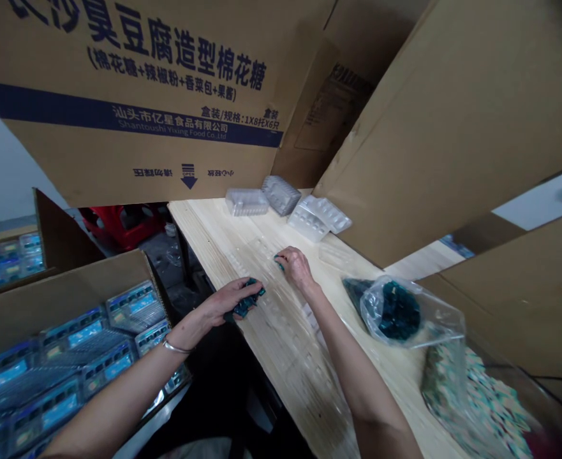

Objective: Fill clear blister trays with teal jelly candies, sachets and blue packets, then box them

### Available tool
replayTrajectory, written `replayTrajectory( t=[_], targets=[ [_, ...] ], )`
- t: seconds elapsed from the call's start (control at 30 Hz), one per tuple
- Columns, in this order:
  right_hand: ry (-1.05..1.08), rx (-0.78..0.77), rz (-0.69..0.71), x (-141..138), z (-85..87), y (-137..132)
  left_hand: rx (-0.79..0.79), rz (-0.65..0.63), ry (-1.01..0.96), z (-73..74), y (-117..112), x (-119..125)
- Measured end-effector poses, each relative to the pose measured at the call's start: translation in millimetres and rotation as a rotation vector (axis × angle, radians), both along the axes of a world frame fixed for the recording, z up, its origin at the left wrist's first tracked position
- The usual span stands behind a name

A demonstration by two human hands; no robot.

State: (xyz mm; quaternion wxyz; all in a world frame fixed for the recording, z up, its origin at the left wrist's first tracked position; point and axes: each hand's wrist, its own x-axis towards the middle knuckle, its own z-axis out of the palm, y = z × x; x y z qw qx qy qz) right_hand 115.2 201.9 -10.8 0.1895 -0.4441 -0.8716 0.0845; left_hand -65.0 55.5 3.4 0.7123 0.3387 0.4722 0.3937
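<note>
My left hand [226, 301] is closed around a clump of shiny dark-teal packets [248, 301] at the table's left edge. Between the thumb and fingers of my right hand [296, 266] is one small teal packet [279, 260], held low over the tabletop. Clear plastic trays [293, 325] lie flat below both hands; their outlines are faint against the wood. Right of my right forearm, an open clear bag [434, 315] contains more teal packets [399, 310]. Exactly what the packets contain cannot be seen.
Stacked clear trays [247, 202] stand at the back of the wooden table [204, 223]. Large cardboard boxes [166, 146] wall off the back and right. A bag of multicoloured pieces [486, 395] lies front right. Lower left, an open carton [70, 287] holds blue-labelled packs; a red stool [125, 223] stands behind.
</note>
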Motion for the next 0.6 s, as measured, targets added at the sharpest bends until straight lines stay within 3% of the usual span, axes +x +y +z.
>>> replayTrajectory(
  t=[0.43, 0.6],
  targets=[
    [-0.071, -0.022, 0.036, -0.3, -14.5, 14.2, 0.022, 0.041, -0.168, -3.0, 6.9, -1.7],
    [0.120, 0.019, 0.062, 1.7, -2.4, -2.5, -0.005, 0.107, -0.340, -3.4, 14.4, 2.4]
  ],
)
